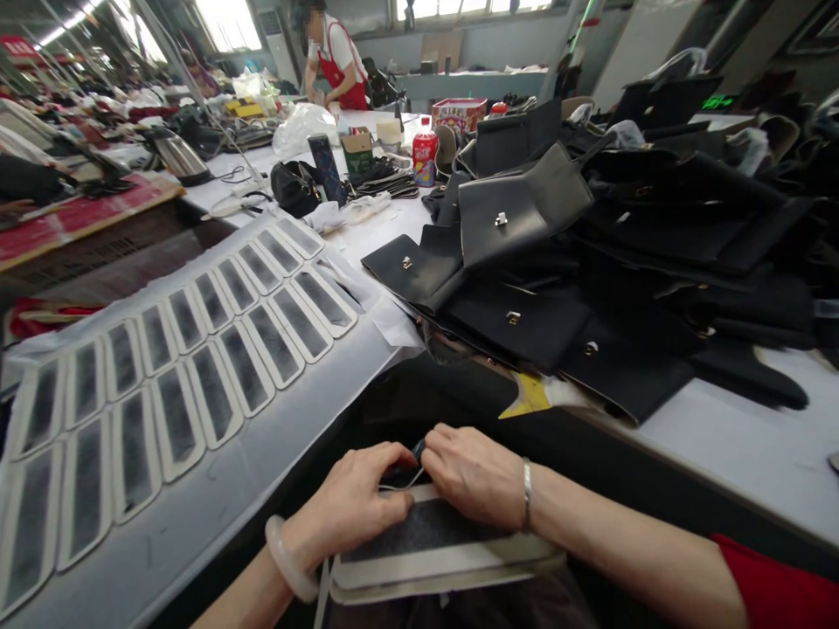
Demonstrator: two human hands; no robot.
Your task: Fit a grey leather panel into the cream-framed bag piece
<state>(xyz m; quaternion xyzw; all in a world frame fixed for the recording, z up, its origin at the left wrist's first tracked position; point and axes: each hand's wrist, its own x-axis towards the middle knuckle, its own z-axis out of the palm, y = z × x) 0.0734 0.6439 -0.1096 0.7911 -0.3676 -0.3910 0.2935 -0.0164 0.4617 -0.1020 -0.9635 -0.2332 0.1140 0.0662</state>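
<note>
On my lap rests a stack of grey panels with pale borders (452, 555). My left hand (357, 500), with a pale bangle at the wrist, is at the far edge of the stack; its thumb lies over the top panel and its curled forefinger meets a small dark piece (418, 449). Closed in a pinch, my right hand (468, 472) is against that same dark piece, above the top panel. A thin white strip (414, 479) curves between the two hands. The fingers partly hide what they grip, so its kind is unclear.
Rows of similar pale-bordered panels (216, 393) lie on the sheet-covered table at left. Black leather bag parts with metal clasps (517, 323) are heaped at right. Behind stand a red bottle (425, 155) and a green box (357, 153). A person in a red apron (341, 65) works farther back.
</note>
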